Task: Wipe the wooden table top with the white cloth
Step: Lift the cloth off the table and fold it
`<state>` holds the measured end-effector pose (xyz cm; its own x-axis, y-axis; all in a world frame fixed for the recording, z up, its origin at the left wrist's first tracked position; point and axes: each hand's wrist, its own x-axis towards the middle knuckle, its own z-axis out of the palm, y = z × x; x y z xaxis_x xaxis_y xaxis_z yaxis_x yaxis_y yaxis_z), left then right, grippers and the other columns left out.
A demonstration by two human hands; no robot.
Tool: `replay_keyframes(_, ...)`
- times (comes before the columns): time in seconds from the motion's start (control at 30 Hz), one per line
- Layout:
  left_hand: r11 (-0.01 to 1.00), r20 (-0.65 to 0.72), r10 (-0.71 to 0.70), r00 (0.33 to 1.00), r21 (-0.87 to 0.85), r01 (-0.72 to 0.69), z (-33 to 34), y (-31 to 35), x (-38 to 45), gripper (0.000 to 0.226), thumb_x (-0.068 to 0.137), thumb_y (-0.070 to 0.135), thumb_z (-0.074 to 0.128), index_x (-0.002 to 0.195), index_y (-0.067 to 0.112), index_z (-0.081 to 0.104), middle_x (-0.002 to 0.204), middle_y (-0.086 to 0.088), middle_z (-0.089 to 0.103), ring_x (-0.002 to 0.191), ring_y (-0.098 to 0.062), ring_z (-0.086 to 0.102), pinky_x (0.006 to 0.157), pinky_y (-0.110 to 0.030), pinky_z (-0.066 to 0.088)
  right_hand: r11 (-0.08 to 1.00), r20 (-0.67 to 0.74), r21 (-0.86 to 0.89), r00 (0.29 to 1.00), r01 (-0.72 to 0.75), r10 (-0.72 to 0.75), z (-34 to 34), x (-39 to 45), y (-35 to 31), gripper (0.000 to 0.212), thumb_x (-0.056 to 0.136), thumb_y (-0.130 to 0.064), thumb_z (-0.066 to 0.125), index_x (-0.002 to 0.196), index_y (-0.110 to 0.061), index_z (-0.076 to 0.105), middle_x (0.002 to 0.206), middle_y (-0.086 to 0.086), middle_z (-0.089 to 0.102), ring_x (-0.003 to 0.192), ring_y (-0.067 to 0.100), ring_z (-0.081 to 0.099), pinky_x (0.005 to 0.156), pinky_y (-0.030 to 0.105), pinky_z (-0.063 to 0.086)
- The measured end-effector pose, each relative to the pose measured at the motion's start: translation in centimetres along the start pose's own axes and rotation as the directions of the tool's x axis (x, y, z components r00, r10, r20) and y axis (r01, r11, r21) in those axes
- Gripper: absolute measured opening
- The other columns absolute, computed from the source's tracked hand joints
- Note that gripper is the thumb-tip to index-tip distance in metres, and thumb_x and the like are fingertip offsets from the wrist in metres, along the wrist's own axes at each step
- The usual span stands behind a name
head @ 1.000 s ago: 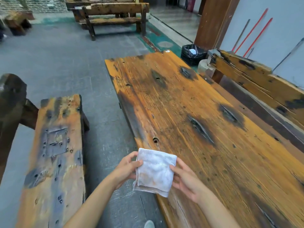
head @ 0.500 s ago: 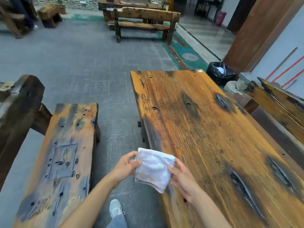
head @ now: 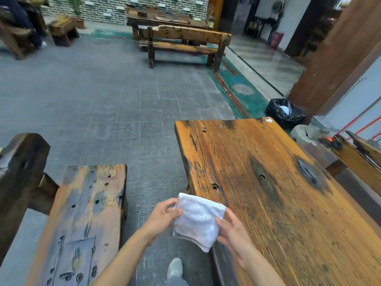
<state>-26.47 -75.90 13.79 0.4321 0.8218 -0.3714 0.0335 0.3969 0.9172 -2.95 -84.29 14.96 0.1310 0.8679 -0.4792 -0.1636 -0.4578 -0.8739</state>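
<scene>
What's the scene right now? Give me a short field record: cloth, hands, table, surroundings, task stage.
cloth: white cloth, folded, held in the air at the table's near left edge
left hand: left hand grips the cloth's left edge
right hand: right hand holds its right edge
table: wooden table, worn orange top with dark patches and holes; cloth not laid on it
surroundings: bench left of the table, black bin past the far end
task stage: wiping not yet begun

folded white cloth (head: 199, 220) held beside worn orange wooden table top (head: 288, 193)
</scene>
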Motion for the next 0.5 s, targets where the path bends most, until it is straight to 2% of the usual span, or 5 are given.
replay_keyframes(0.07,1.000,-0.014,-0.021,1.000,-0.001,0.021,-1.5,1.0,3.5,0.022,0.101,0.008,0.060,0.121,0.013,0.067,0.107,-0.014,0.078,0.099,-0.032,0.075,0.081,-0.039,0.061,1.000,0.001,-0.003,1.000,-0.011,0.011,0.6,3.5,-1.0,0.033,0.105,-0.014,0.056,0.133,-0.030,0.059,0.123,0.002,0.075,0.113,0.025,0.072,0.097,0.049,0.058)
replay_keyframes(0.17,0.999,-0.014,-0.036,0.999,0.008,0.036,-3.5,2.9,9.9,0.020,0.101,0.006,0.059,0.119,0.010,0.067,0.106,-0.014,0.078,0.096,-0.030,0.076,0.077,-0.033,0.061,1.000,-0.023,0.023,1.000,-0.002,0.002,1.4,9.5,-2.9,0.033,0.105,-0.011,0.054,0.131,-0.030,0.062,0.122,0.000,0.075,0.112,0.023,0.073,0.083,0.036,0.063)
replay_keyframes(0.23,0.998,-0.011,-0.049,0.999,0.027,0.049,-4.6,4.3,14.3,0.018,0.101,0.004,0.058,0.117,0.006,0.067,0.103,-0.014,0.079,0.092,-0.027,0.076,0.074,-0.031,0.061,0.999,-0.060,0.042,0.998,-0.015,0.017,1.7,13.8,-4.1,0.033,0.105,-0.009,0.053,0.130,-0.028,0.062,0.121,0.001,0.076,0.109,0.022,0.074,0.078,0.033,0.062)
replay_keyframes(0.4,0.985,0.001,-0.094,0.996,0.146,0.093,-8.0,9.3,27.0,0.018,0.101,0.002,0.057,0.114,0.008,0.068,0.090,-0.003,0.079,0.078,-0.013,0.075,0.062,-0.022,0.055,0.990,-0.160,0.130,0.985,-0.050,0.071,3.1,26.0,-7.7,0.031,0.105,-0.009,0.054,0.131,-0.025,0.061,0.119,-0.002,0.076,0.108,0.019,0.074,0.086,0.041,0.063)
replay_keyframes(0.5,0.974,-0.004,-0.064,0.998,0.218,0.064,-10.0,12.3,33.6,0.020,0.102,0.005,0.057,0.118,0.008,0.068,0.102,-0.008,0.077,0.089,-0.018,0.074,0.070,-0.024,0.058,0.983,-0.180,0.179,0.981,-0.045,0.077,4.4,31.9,-10.4,0.030,0.105,-0.013,0.056,0.129,-0.031,0.061,0.116,-0.006,0.077,0.106,0.017,0.075,0.086,0.043,0.063)
